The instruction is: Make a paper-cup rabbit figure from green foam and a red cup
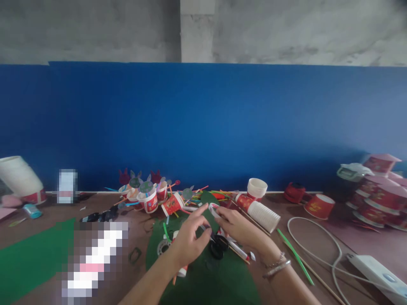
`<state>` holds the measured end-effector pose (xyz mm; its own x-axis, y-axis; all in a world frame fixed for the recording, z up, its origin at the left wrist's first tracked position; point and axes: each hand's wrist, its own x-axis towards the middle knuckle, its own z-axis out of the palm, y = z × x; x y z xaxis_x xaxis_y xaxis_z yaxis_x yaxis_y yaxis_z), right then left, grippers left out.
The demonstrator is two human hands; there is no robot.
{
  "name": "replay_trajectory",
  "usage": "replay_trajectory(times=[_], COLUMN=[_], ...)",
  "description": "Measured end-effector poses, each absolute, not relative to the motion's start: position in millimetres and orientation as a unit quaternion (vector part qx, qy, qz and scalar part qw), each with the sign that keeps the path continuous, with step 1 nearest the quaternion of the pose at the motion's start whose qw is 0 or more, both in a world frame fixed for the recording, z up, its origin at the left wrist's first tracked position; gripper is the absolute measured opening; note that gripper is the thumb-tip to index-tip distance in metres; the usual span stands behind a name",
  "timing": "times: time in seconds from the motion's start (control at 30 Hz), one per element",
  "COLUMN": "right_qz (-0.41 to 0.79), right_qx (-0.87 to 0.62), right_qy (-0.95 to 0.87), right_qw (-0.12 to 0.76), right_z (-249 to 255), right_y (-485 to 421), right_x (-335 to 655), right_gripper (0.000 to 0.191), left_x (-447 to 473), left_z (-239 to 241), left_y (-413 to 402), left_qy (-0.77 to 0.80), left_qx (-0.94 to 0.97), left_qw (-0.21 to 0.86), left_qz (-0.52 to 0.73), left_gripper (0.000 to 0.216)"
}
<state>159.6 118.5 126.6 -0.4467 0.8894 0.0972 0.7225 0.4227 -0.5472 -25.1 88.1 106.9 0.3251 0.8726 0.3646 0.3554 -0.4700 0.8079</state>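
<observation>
White ring: at right hand's fingertips, narrow pinch on it. Green mat spreads below both sets of fingers. Left hand: index extended, tip near the ring, other fingers curled; can't tell if they hold anything. Stacked paper cups lie right of the right fingers. Black-handled scissors between the hands, nearer the wearer than the fingertips.

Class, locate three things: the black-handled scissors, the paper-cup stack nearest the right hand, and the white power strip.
Black-handled scissors [218,245]: head view, on the handles.
Paper-cup stack [261,214]: head view, on its white section.
White power strip [375,272]: head view, on its casing.
</observation>
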Motion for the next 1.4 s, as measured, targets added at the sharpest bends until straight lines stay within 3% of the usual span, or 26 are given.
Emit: replay_trajectory(times=[0.37, 0.6, 0.77, 1.03, 1.2, 1.4], right_qz=[0.228, 0.235, 0.198, 0.159, 0.205, 0.384], right_qx=[-0.465, -0.467, -0.469, -0.467, -0.466, -0.460], right_qy=[-0.823, -0.818, -0.814, -0.807, -0.781, -0.685], right_qw=[0.232, 0.241, 0.280, 0.326, 0.361, 0.414], right_z=[129, 129, 126, 122, 119, 111], right_y=[112, 104, 101, 102, 102, 104], right_x=[150, 142, 131, 124, 120, 113], right_gripper=[0.018, 0.024, 0.027, 0.027, 0.028, 0.031], left_x=[-24, -27, -28, -29, -29, -28], left_z=[109, 99, 96, 100, 94, 91], left_y=[90, 102, 104, 98, 97, 93], left_qy=[0.430, 0.441, 0.446, 0.440, 0.419, 0.384], left_qx=[0.715, 0.630, 0.641, 0.704, 0.732, 0.737], left_qw=[0.315, 0.374, 0.328, 0.247, 0.205, 0.188], left_qz=[0.453, 0.518, 0.532, 0.499, 0.497, 0.523], left_gripper=[0.009, 0.010, 0.003, 0.008, 0.011, 0.010])
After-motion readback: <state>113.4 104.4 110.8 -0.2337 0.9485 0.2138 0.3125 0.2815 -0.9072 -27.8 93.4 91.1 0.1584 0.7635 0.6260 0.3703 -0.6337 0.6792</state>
